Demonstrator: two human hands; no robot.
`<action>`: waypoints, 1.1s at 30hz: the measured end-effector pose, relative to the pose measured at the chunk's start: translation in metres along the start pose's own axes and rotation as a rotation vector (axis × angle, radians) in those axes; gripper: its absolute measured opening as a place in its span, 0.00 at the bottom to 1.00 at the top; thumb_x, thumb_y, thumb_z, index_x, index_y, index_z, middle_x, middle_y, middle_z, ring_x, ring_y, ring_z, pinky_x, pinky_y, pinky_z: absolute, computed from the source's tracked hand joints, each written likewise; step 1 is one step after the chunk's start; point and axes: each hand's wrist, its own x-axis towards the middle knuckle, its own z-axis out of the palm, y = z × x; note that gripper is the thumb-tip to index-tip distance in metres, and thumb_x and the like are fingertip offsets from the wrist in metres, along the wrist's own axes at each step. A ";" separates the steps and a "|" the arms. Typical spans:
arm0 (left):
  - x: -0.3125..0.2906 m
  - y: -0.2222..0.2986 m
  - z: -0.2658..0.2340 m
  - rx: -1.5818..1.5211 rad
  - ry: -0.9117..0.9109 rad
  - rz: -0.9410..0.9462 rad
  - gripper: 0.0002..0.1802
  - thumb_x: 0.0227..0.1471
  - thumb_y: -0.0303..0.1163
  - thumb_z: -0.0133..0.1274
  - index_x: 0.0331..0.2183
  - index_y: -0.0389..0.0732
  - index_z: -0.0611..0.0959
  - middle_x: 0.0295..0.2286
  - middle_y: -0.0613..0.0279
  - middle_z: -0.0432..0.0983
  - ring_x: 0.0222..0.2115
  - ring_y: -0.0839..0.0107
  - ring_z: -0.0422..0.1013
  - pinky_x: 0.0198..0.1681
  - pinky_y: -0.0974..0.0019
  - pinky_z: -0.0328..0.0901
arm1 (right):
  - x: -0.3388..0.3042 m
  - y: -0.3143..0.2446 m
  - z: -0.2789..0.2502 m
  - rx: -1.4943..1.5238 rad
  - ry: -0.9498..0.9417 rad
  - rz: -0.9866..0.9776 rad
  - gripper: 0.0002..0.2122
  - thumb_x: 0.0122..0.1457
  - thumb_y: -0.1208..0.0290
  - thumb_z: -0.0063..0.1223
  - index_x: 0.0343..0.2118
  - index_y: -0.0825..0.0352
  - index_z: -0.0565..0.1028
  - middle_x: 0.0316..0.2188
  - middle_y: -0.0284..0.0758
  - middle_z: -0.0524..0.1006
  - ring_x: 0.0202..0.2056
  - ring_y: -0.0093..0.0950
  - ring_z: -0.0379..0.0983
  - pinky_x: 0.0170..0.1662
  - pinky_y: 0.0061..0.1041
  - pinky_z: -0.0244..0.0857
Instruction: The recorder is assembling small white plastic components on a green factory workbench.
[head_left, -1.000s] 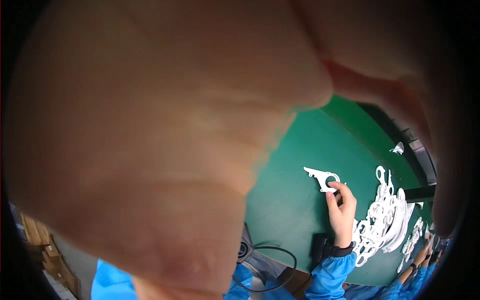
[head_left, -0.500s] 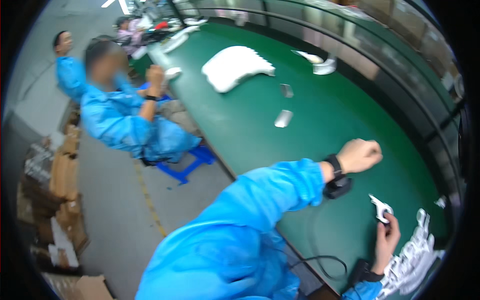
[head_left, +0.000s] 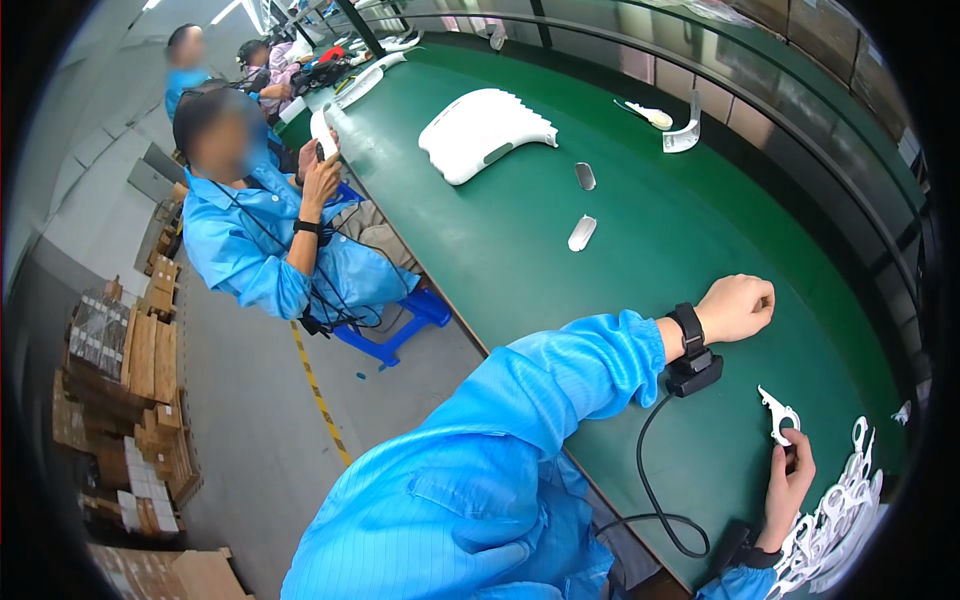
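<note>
My left hand (head_left: 738, 308) is curled into a loose fist over the green table, and its palm side is hidden. A black band with a small box circles that wrist, and a black cable runs from it. In my right hand (head_left: 790, 482) is a small white plastic part with a ring-shaped opening and a pointed end (head_left: 779, 413), held between thumb and fingers. Beside that hand, at the right, lies a heap of similar white plastic parts (head_left: 832, 525).
Farther along the green table (head_left: 520, 250) stands a row of white curved shells (head_left: 480, 135). Two small oval pieces (head_left: 582, 233) lie nearer me. A curved white piece (head_left: 683, 135) is by the far rail. To the left, a seated co-worker (head_left: 255, 220) holds a white part.
The view has shifted slightly and sharpened. My left hand stays curled, and my right hand keeps the white part. The co-worker's hands now show a white curved part raised between them.
</note>
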 end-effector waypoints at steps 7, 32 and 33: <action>0.001 -0.005 0.007 0.070 0.000 0.061 0.06 0.44 0.29 0.51 0.24 0.38 0.81 0.23 0.57 0.77 0.25 0.58 0.74 0.30 0.58 0.68 | 0.002 -0.001 0.000 -0.013 -0.009 0.015 0.10 0.54 0.81 0.50 0.39 0.73 0.74 0.23 0.27 0.66 0.22 0.17 0.52 0.26 0.20 0.48; 0.000 -0.008 0.006 0.112 -0.012 0.086 0.05 0.44 0.28 0.52 0.23 0.38 0.80 0.23 0.58 0.75 0.26 0.59 0.73 0.30 0.58 0.66 | 0.001 0.008 0.004 0.004 0.020 0.005 0.07 0.57 0.77 0.51 0.37 0.74 0.74 0.23 0.28 0.67 0.23 0.17 0.54 0.26 0.19 0.49; 0.000 -0.008 0.006 0.111 -0.015 0.086 0.05 0.44 0.28 0.52 0.23 0.38 0.80 0.23 0.58 0.75 0.26 0.59 0.73 0.30 0.58 0.66 | 0.001 0.008 0.004 -0.001 0.023 -0.001 0.07 0.57 0.77 0.51 0.37 0.74 0.74 0.23 0.28 0.68 0.23 0.17 0.54 0.26 0.19 0.49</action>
